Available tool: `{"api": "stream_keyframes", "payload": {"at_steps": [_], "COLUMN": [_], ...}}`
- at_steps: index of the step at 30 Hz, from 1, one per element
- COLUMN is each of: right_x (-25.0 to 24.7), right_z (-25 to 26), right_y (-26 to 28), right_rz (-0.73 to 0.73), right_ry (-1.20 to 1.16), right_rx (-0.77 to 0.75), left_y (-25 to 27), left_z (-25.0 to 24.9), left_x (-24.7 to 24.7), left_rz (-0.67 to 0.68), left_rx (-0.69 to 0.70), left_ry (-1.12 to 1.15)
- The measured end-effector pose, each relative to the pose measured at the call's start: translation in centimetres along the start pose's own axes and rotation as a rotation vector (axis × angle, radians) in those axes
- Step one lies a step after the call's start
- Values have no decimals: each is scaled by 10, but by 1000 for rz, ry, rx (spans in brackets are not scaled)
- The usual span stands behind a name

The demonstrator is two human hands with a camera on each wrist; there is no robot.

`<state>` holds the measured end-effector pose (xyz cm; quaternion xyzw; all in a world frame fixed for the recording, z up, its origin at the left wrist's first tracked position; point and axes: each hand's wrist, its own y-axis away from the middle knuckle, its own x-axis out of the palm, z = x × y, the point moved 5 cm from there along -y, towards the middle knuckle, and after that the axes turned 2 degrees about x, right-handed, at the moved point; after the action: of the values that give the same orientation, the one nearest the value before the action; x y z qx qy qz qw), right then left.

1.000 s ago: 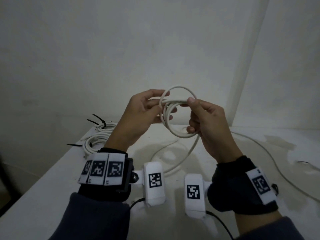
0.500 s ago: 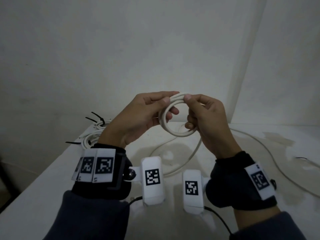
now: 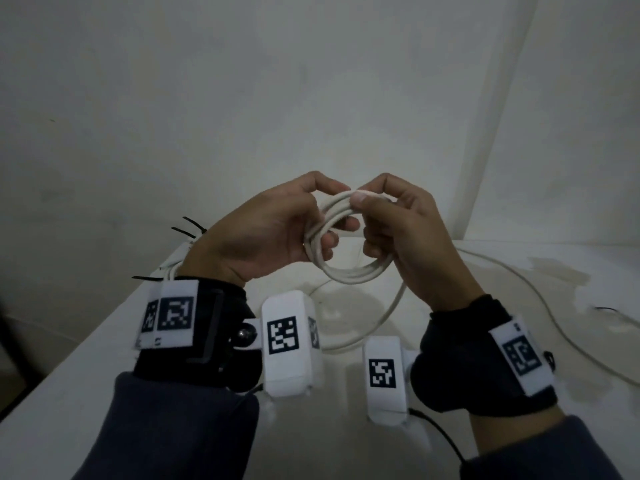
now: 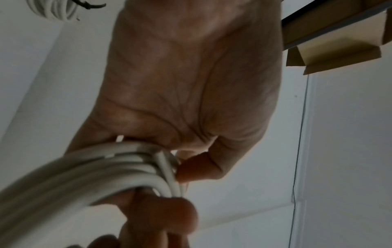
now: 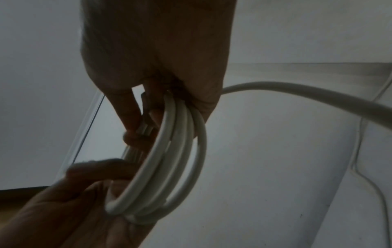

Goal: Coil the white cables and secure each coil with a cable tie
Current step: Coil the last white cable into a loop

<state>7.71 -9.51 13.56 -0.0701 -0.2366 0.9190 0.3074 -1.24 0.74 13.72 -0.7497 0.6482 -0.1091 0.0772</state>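
A small coil of white cable (image 3: 349, 271) hangs in the air between both hands above the white table (image 3: 104, 403). My left hand (image 3: 277, 233) grips its left side with fingers curled through the loops (image 4: 118, 169). My right hand (image 3: 398, 230) pinches the top of the coil with thumb and fingers and holds its right side (image 5: 176, 151). The cable's loose tail (image 3: 388, 313) drops from the coil to the table and runs off to the right (image 5: 307, 90).
Finished white coils with black cable ties (image 3: 188, 230) lie at the table's far left behind my left wrist (image 4: 55, 8). A thin black tie (image 3: 606, 310) lies on the right. Walls close the back and the right side. A cardboard box (image 4: 339, 42) shows in the left wrist view.
A loop that stood up above the hands has been drawn down into the coil. Both hands have closed in and sit closer together on the tighter coil.
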Motion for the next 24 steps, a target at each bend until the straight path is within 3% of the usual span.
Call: {"api": "stream_keyframes", "payload": {"at_steps": [4,6,10,16,20,24], "right_x": [1,1,0,-12,-19,-22], "right_z": [-1,-1,-2,5,12,17], "right_y": [0,0,0,7,7,6], "right_rz": [4,-6,53,184,126,35], "right_ry": [-4,24,142,417,654,699], "right_rx": [6,2,49,205,173,103], "left_y": [-5,-9,-12,-14,-13,-13], "left_z": [-1,-1,0,5,6,5], "left_x": [13,15,10,6,8,10], "left_rz": [10,-48,-220,-265,-243,-250], "left_rx": [-49,-84,7,7,-16,-5], "left_ry": [107,92,-188,-379,-477,-521]}}
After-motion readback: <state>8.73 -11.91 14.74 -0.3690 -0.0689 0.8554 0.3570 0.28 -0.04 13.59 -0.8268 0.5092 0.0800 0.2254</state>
